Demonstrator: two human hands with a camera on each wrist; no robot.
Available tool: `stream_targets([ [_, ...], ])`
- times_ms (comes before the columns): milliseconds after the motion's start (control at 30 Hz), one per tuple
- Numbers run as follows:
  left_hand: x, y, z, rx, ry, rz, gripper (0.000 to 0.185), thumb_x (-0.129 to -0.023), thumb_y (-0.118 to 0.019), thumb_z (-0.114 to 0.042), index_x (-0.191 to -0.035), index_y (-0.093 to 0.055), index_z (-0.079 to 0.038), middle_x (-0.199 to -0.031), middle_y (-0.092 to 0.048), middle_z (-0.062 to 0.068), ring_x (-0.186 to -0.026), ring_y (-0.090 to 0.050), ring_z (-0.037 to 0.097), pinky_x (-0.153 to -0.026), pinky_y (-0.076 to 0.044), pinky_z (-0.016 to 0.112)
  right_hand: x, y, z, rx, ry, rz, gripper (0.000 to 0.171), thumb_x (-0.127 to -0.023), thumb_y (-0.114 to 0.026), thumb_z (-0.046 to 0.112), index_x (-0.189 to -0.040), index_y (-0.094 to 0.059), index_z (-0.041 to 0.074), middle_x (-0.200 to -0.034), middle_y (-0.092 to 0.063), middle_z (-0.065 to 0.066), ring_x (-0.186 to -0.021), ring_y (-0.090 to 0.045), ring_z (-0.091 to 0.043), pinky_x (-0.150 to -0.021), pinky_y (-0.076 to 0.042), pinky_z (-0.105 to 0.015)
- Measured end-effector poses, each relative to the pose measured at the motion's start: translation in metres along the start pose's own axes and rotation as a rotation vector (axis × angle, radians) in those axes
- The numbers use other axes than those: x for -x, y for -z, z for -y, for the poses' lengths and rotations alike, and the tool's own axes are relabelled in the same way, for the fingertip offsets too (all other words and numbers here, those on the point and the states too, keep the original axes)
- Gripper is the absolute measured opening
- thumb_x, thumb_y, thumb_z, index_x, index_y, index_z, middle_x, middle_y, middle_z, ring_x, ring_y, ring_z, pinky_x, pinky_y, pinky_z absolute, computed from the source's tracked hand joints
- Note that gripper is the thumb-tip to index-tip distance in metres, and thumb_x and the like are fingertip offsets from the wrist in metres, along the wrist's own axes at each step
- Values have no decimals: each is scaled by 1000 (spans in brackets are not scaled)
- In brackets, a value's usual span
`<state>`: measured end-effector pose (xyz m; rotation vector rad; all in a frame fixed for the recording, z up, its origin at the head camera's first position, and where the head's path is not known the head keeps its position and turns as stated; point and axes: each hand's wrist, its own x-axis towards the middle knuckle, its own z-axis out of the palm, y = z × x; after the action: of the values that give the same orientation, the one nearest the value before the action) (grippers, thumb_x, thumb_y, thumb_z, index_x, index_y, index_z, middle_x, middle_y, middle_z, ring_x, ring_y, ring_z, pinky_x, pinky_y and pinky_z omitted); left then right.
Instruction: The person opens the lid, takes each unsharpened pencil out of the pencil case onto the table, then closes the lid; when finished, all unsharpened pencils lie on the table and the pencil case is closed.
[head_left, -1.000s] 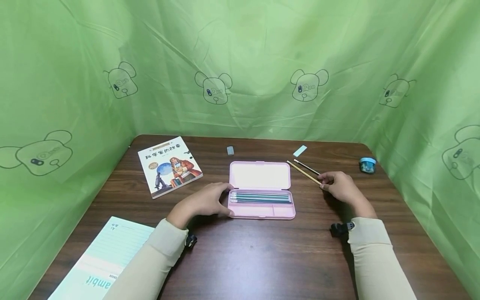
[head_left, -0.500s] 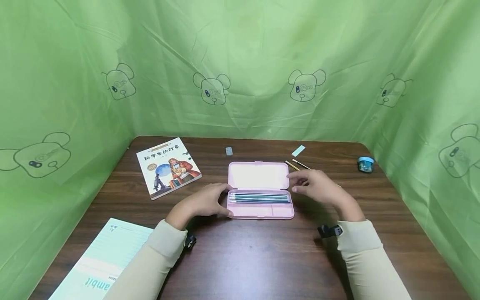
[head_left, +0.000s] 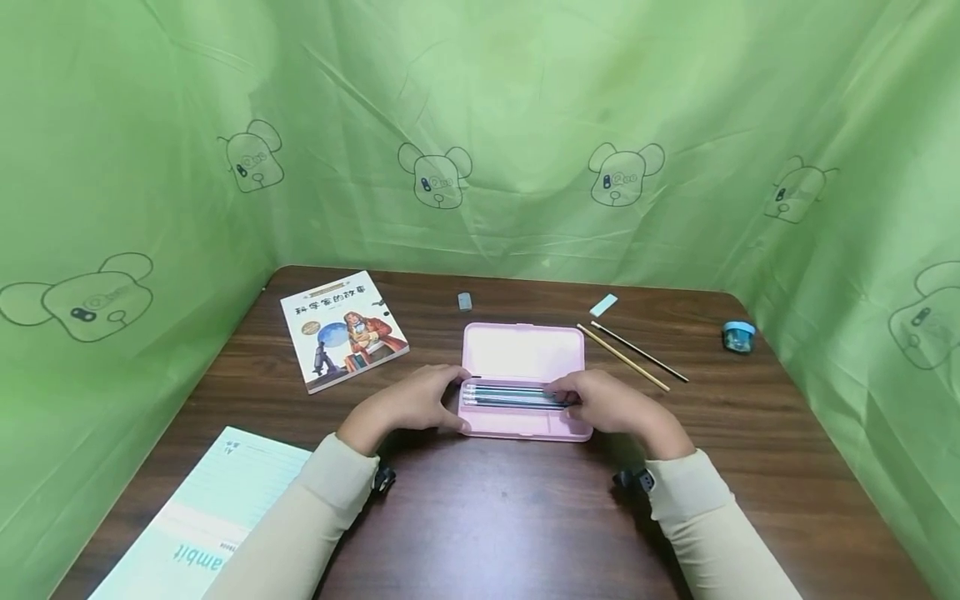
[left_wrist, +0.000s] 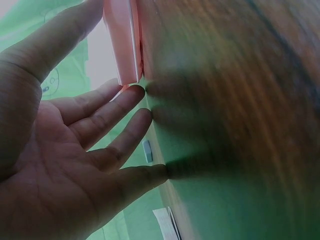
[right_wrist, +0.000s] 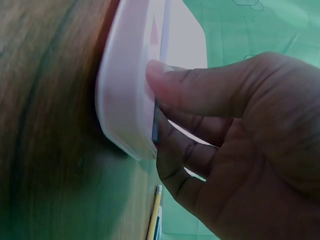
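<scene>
The right hand (head_left: 611, 406) has come left from the two loose pencils (head_left: 630, 356) on the worktop (head_left: 525, 517) to the open pink pencil case (head_left: 522, 354) at centre, apparently pinching a pencil (head_left: 510, 396) inside, while the left hand (head_left: 408, 404), fingers straight, steadies the case's left end.

The head view looks forward and down from above the counter's (head_left: 525, 517) near edge, taking in the whole top. The left wrist view sits very close, low by the case's (left_wrist: 121, 42) left end. The right wrist view sits equally close at its right end. All three share the case (head_left: 525, 358).
</scene>
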<state>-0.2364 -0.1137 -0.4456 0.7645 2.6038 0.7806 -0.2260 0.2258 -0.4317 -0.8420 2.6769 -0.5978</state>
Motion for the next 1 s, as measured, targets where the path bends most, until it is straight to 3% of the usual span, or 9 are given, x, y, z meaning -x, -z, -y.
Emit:
stream_targets([
  [200, 0, 0, -1, 1, 6, 7, 77, -86, -98, -37, -147, -65, -6, -147, -70, 15, -141, -63, 33, -126, -46, 54, 0, -1, 2, -13, -6, -1, 46, -94, -73, -10, -138, -77, 2, -115, -82, -8, -108, -74, -19, -100, -64, -46],
  [467, 0, 0, -1, -5, -2, 2, 75, -86, -98, -35, -146, -65, -6, -146, -71, 15, -139, -64, 33, -124, -48, 54, 2, 3, -2, -69, 13, -44, 27, -92, -75, -11, -112, -82, 6, -104, -83, -4, -102, -78, -20, -95, -65, -45],
  [667, 0, 1, -1, -10, -2, -1, 75, -86, -98, -35, -146, -65, -5, -146, -71, 15, -139, -64, 34, -125, -47, 54, 6, 11, -8, -124, -2, -68, 26, -96, -76, -8, -116, -82, 9, -106, -83, -2, -102, -76, -18, -93, -64, -42],
  [833, 0, -1, 0, -4, 5, -1, 75, -86, -98, -36, -146, -65, -6, -146, -71, 14, -141, -63, 34, -126, -46, 54, 20, 29, -22, -199, -37, -157, 21, -100, -77, -1, -117, -82, 9, -106, -81, -4, -101, -73, -17, -90, -62, -33],
  [1000, 0, -1, 0, 0, 10, 5, 74, -86, -98, -36, -146, -66, -8, -146, -71, 13, -141, -62, 34, -126, -46, 54, 40, 49, -45, -216, -182, -314, 22, -103, -77, 5, -124, -81, 9, -108, -81, -9, -101, -72, -21, -85, -58, -27],
])
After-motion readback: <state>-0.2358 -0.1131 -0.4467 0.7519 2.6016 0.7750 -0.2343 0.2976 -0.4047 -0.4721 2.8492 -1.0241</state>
